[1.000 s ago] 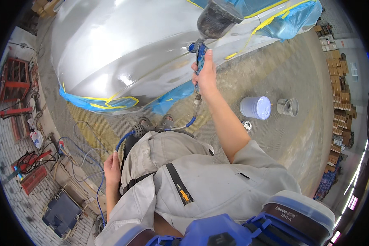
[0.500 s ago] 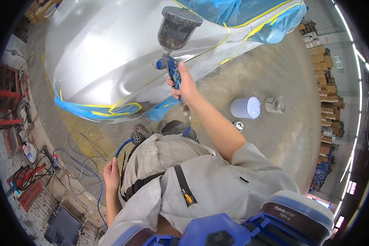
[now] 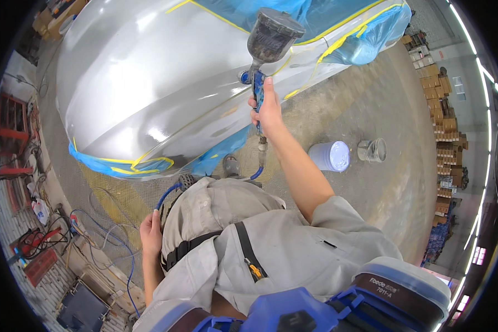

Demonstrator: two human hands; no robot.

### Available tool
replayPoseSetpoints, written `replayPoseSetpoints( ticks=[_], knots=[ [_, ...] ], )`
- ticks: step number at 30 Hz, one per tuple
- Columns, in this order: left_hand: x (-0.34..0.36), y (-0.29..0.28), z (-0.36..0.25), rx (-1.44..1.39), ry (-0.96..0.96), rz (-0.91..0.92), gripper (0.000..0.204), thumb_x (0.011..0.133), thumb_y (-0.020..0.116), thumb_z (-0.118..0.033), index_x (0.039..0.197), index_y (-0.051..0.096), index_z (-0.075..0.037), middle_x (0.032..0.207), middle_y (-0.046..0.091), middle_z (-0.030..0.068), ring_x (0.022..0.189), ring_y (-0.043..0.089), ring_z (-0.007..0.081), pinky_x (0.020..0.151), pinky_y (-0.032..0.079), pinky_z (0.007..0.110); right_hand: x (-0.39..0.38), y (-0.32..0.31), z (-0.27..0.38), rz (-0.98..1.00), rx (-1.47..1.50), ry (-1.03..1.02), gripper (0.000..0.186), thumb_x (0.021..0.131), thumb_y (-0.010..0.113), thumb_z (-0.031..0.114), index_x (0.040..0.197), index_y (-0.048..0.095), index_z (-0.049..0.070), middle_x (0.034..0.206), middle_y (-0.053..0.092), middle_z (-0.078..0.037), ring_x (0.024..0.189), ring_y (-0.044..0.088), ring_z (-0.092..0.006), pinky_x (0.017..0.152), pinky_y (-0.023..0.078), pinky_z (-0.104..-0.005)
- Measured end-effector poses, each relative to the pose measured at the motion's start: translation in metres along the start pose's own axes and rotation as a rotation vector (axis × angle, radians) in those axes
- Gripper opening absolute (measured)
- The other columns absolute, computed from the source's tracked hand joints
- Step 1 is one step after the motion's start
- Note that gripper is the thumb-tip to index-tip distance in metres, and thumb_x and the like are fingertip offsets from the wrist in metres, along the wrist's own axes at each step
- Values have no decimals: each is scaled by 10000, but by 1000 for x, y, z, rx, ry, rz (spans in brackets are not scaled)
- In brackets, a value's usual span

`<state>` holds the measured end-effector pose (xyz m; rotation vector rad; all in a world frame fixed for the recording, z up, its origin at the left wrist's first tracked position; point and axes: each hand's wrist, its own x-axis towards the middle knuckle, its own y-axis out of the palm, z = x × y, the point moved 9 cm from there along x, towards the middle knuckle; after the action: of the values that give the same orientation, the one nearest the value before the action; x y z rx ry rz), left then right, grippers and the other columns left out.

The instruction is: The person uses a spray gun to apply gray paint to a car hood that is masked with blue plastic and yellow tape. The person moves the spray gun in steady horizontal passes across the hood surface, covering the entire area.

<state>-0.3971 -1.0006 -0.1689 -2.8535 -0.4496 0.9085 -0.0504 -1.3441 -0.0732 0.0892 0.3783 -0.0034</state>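
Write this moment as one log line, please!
right hand: holds spray gun | left hand: holds blue hose | ahead: shiny grey bodywork, blue film

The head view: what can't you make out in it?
- Head view: contents of the cup, hidden by its lid.
- Head view: trigger of the gun, covered by the right hand.
- Head view: rest of the car, cut off by the top edge.
- Head view: markings on the boxes, too small.

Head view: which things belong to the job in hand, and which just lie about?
Belonging, it seems:
gravity-feed spray gun in right hand
blue hose in left hand
masked vehicle body

Seemingly lying about:
lavender bucket
clear tub
cardboard boxes
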Motion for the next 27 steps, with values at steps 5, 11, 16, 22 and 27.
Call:
replayPoseSetpoints(
  ticks=[5,11,16,22,27],
  knots=[
    [3,53,-18,-8,-26,27,441,1084,529,-332,730,499,-71,686,409,-89,643,333,43,555,284,257,20,-59,14,-54,15,-38,644,1009,370,697,999,514,69,735,519,-26,437,375,-92,392,325,-277],
    [-1,110,-46,-3,-27,46,422,1085,528,-340,801,578,-31,745,486,-70,703,391,51,626,369,252,40,-115,26,-93,30,-76,664,1015,355,692,962,515,50,739,527,-36,437,391,-97,391,338,-278],
    [-3,139,-55,16,-44,17,428,1081,536,-352,816,596,-21,740,499,-65,692,398,50,610,363,248,50,-148,32,-91,51,-102,598,1024,399,649,1076,539,71,777,509,-29,447,389,-91,384,322,-268],
    [-13,161,-53,-17,-127,-35,420,1081,539,-342,806,592,-29,719,487,-66,673,386,45,587,345,246,53,-162,26,-81,33,-81,590,1034,415,624,1205,548,75,836,521,-17,577,456,-68,470,358,-226],
    [-20,165,-58,39,-129,-36,417,1085,532,-321,782,570,-37,693,448,-84,647,349,40,561,306,249,45,-153,5,-14,-2,11,676,1028,349,667,934,556,31,749,543,-34,448,416,-101,410,351,-277]
  ],
)
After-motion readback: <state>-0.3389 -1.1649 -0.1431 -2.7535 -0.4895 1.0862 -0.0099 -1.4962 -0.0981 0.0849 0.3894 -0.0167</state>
